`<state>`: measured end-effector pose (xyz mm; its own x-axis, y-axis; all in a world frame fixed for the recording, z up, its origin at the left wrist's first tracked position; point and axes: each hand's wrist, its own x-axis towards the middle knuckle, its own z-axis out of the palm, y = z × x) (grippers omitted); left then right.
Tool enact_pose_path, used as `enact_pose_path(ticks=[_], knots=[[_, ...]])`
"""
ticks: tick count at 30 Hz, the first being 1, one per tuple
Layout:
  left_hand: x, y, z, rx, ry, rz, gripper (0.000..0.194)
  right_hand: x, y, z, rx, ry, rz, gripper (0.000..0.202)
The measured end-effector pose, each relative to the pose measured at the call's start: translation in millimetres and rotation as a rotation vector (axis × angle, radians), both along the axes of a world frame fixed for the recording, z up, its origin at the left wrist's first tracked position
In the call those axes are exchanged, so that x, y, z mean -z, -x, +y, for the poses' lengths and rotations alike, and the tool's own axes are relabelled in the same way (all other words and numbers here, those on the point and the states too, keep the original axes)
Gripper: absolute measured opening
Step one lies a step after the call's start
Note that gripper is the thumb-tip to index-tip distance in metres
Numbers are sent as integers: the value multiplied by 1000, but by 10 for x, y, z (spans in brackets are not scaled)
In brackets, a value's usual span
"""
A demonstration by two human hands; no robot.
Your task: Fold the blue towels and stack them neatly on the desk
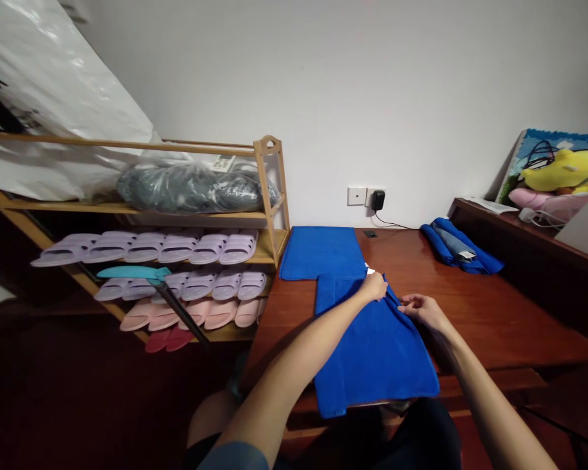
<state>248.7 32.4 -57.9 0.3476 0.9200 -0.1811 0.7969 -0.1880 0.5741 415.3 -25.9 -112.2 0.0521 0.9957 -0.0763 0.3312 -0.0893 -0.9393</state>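
A blue fabric piece [387,352] with stitched edges lies spread over the front of the wooden table, its lower edge reaching the table's front. My left hand [374,286] is closed on its upper edge, near a small white tag [370,269]. At the right edge of the same fabric, my right hand [424,310] pinches the folded border between thumb and fingers. Behind and to the left, a flat blue fabric panel [323,251] rests on the tabletop; I cannot tell whether the two are joined.
Rolled blue fabric [463,248] lies at the back right of the wooden table [490,313]. A black charger [377,200] is plugged into the wall. To the left stands a shoe rack [269,196] with several slippers [240,247]. A yellow plush toy [566,170] sits on the right ledge.
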Motion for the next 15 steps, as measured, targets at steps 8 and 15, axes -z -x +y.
enact_pose_path(ticks=[8, 15], knots=[[-152, 536, -146, -59, -75, 153, 26, 2, -132, 94, -4, -20, -186, 35], [-26, 1806, -269, -144, -136, 349, 20, 25, -545, 90, 76, -85, -464, 28]])
